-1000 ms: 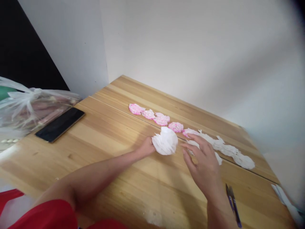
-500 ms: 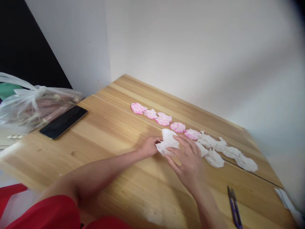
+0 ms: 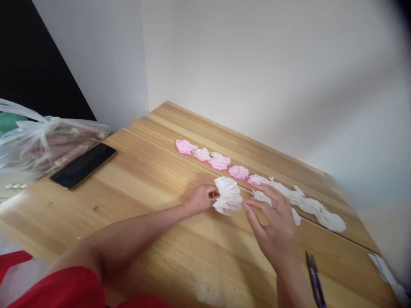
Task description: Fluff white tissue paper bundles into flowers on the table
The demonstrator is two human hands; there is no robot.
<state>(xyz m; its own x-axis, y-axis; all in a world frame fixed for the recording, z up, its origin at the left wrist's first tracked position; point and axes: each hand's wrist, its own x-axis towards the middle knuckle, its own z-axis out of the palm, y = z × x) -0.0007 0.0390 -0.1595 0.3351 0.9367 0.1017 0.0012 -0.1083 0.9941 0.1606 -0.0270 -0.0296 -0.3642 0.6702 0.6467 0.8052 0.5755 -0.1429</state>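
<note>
Pinched in my left hand (image 3: 202, 199) is a white pleated paper piece (image 3: 227, 196), fanned out toward the right. My right hand (image 3: 272, 222) is just right of its edge, with thumb and fingers apart and nothing visible between them. Behind both hands a row of crinkled pink-and-white paper pieces (image 3: 239, 172) crosses the wooden table (image 3: 144, 179). White crumpled pieces (image 3: 330, 220) carry the row on to the right, and my right hand partly covers some of them.
A black phone (image 3: 84, 166) lies at the table's left edge beside a tied clear plastic bag (image 3: 48, 145). Purple-handled snips (image 3: 315, 280) are at the front right. White strips (image 3: 385, 271) lie at the right edge. Walls stand behind the table.
My right hand has moved right, off the white paper piece. That piece has been spread into a rounder pleated fan, while my left hand stays in about the same place.
</note>
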